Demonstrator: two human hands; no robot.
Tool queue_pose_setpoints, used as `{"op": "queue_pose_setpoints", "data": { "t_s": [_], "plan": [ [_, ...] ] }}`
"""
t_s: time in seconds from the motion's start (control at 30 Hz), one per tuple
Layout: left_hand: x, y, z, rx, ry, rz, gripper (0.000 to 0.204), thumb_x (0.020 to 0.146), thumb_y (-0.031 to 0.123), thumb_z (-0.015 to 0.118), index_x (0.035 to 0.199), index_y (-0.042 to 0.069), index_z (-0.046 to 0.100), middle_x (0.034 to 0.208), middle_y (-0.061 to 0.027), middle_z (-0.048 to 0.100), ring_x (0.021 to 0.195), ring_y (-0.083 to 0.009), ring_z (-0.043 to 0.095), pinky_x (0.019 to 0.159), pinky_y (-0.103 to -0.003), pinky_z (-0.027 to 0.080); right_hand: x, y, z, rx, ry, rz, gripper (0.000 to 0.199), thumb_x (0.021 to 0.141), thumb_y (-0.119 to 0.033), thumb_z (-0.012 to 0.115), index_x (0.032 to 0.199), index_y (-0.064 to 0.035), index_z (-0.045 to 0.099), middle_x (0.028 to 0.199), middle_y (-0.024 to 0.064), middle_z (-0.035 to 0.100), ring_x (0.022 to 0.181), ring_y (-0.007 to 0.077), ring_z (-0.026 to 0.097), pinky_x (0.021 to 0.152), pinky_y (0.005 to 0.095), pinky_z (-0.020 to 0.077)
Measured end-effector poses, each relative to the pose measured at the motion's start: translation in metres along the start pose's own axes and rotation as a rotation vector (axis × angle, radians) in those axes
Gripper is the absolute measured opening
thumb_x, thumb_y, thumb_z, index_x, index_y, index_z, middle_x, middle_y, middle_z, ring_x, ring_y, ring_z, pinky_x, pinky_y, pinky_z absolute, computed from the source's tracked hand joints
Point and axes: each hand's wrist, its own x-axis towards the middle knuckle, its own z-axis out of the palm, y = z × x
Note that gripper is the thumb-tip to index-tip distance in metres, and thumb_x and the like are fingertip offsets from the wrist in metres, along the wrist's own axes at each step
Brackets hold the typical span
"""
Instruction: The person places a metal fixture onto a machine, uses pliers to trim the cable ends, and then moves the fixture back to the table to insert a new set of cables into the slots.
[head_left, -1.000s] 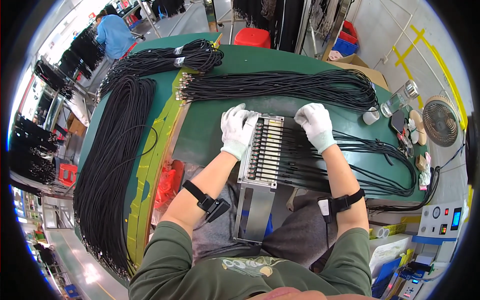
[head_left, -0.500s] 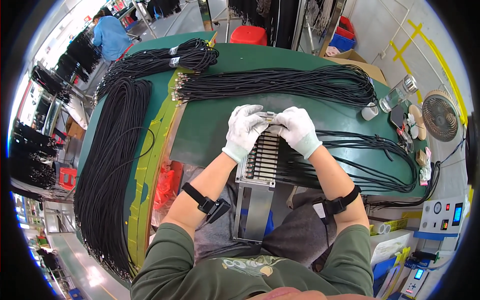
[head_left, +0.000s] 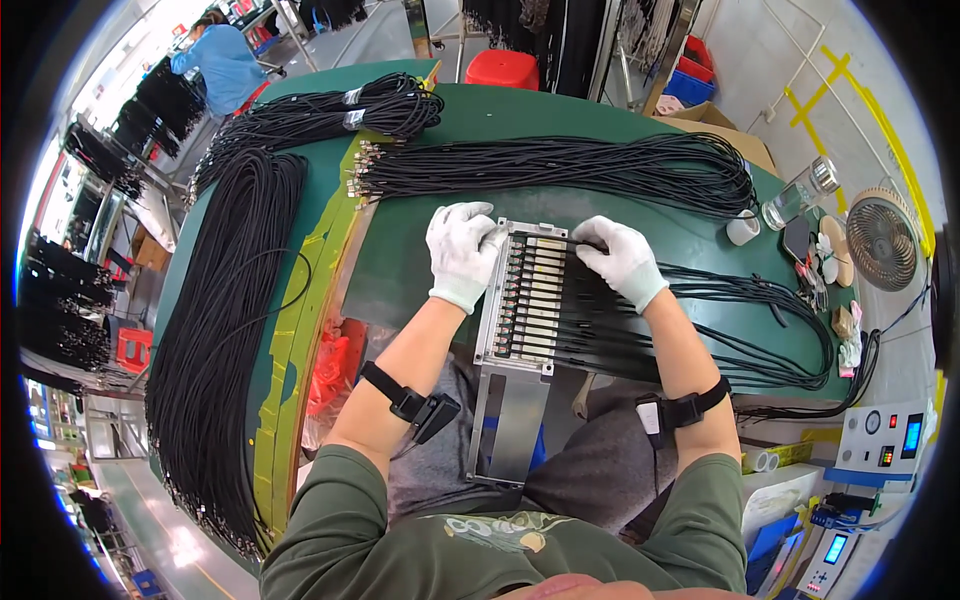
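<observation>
A metal fixture [head_left: 495, 300] stands upright in front of me, with several black cables clamped side by side in its slots. The cable ends lie at its left side and the cables [head_left: 640, 340] run off to the right. At the fixture's upper left edge is my left hand [head_left: 462, 255], white-gloved, its fingers apart and its thumb by the rail; nothing shows in it. My right hand [head_left: 625, 262], also gloved, has thumb and fingers pinched on the topmost cable [head_left: 582, 244] just right of the fixture.
Thick black cable bundles [head_left: 550, 170] lie behind and at the left [head_left: 225, 330] on the green table [head_left: 470, 110]. To the right are a glass bottle [head_left: 800, 195], a white cup [head_left: 742, 228] and a fan [head_left: 880, 238]. A person in blue [head_left: 225, 65] is far left.
Both hands have moved apart from the fixture's top: the left to the left edge, the right to the right along the cable. The fixture's top row is now uncovered.
</observation>
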Motion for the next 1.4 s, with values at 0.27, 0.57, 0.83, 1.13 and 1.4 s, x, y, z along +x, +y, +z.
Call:
{"op": "queue_pose_setpoints", "data": {
  "t_s": [0.27, 0.57, 0.83, 1.13, 1.4],
  "plan": [
    [-0.009, -0.015, 0.022, -0.106, -0.074, -0.178, 0.017, 0.089, 0.025, 0.065, 0.095, 0.011, 0.073, 0.105, -0.0055, 0.071, 0.102, -0.0268, 0.063, 0.097, -0.044, 0.042, 0.001, 0.006, -0.003, -0.320, 0.059, -0.063, 0.012, 0.082, -0.023, 0.067, 0.083, -0.0124, 0.071, 0.076, 0.0086, 0.069, 0.074, 0.0304, 0.065, 0.069, 0.0415, 0.0503],
    [-0.012, -0.015, 0.023, -0.144, -0.077, -0.221, 0.021, 0.091, 0.032, 0.061, 0.098, 0.017, 0.073, 0.103, -0.0020, 0.071, 0.107, -0.0232, 0.062, 0.108, -0.047, 0.035, 0.001, 0.009, -0.007, -0.311, 0.025, 0.014, 0.011, 0.083, -0.024, 0.066, 0.082, -0.0134, 0.071, 0.074, 0.0100, 0.069, 0.073, 0.0308, 0.066, 0.068, 0.0417, 0.0509],
    [-0.009, 0.012, 0.020, -0.060, -0.179, 0.005, 0.029, 0.090, 0.039, 0.061, 0.112, 0.022, 0.071, 0.132, -0.0128, 0.059, 0.125, -0.0319, 0.051, 0.111, -0.052, 0.030, 0.006, 0.006, 0.006, -0.196, 0.068, 0.107, 0.013, 0.083, -0.024, 0.067, 0.082, -0.0121, 0.070, 0.073, 0.0098, 0.069, 0.073, 0.0310, 0.066, 0.070, 0.0417, 0.0516],
    [-0.012, 0.032, 0.020, 0.258, -0.331, 0.170, 0.041, 0.085, 0.045, 0.063, 0.124, 0.032, 0.067, 0.143, -0.0178, 0.047, 0.132, -0.0374, 0.041, 0.113, -0.057, 0.024, -0.010, -0.019, -0.022, -0.363, 0.309, -0.054, 0.016, 0.081, -0.022, 0.069, 0.092, -0.0102, 0.072, 0.090, 0.0110, 0.070, 0.087, 0.0318, 0.065, 0.078, 0.0427, 0.0519],
    [-0.017, 0.008, 0.028, 0.179, -0.194, 0.212, 0.034, 0.088, 0.038, 0.062, 0.120, 0.031, 0.070, 0.135, -0.0150, 0.056, 0.122, -0.0354, 0.050, 0.105, -0.051, 0.033, -0.125, -0.101, 0.020, -0.354, -0.114, -0.706, 0.048, 0.072, -0.018, 0.064, 0.120, -0.0196, 0.063, 0.134, 0.0176, 0.052, 0.123, 0.0350, 0.053, 0.104, 0.0590, 0.0398]
  ]
}}
